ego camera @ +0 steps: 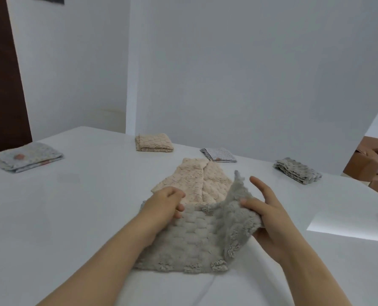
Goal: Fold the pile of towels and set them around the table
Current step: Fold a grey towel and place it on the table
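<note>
**Greys and beige on white**

The near towel (190, 235) is plain grey with a woven, basket-like relief. Behind it lies a beige towel (192, 182) with a scale pattern; a folded beige one (153, 142) matches. The left towel (24, 159) is pale grey with pink spots. The counter (73, 217) is white, the box (368, 164) brown.

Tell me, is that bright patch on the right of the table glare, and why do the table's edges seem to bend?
Head view: the bright patch looks like light falling on the white table, with sharp straight edges, not lens glare; elsewhere the lighting is soft and shadows faint. Head view: the wide-angle lens bows and slants lines near the borders. Head view: the grey towel in hand is fairly sharp, the far folded towels softer.
</note>
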The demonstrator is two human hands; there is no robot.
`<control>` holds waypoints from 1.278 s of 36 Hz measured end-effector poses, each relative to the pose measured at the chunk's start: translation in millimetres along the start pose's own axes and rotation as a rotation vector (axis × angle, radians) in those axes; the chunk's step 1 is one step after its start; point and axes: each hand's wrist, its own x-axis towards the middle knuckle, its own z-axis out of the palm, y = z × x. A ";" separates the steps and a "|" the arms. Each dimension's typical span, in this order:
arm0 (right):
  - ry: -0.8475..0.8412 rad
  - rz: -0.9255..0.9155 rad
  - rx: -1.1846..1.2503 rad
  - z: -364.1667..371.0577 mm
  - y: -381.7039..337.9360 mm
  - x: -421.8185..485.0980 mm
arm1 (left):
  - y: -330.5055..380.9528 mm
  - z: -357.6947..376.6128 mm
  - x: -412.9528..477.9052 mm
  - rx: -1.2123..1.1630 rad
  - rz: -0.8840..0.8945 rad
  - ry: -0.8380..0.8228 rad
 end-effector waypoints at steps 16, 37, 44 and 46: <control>-0.223 -0.041 -0.081 84.4 19.7 -7.2 | -6.7 -43.5 1.7 -0.067 -0.136 -0.113; -0.152 -0.389 -1.267 61.5 57.8 0.5 | -20.6 -28.4 -23.5 0.756 0.360 0.062; -0.276 -0.204 -1.349 62.8 71.7 4.2 | -46.7 -32.1 -31.9 1.044 0.180 -0.151; -0.267 -0.204 -1.367 63.7 75.3 5.2 | -47.5 -31.3 -31.0 1.047 0.179 -0.147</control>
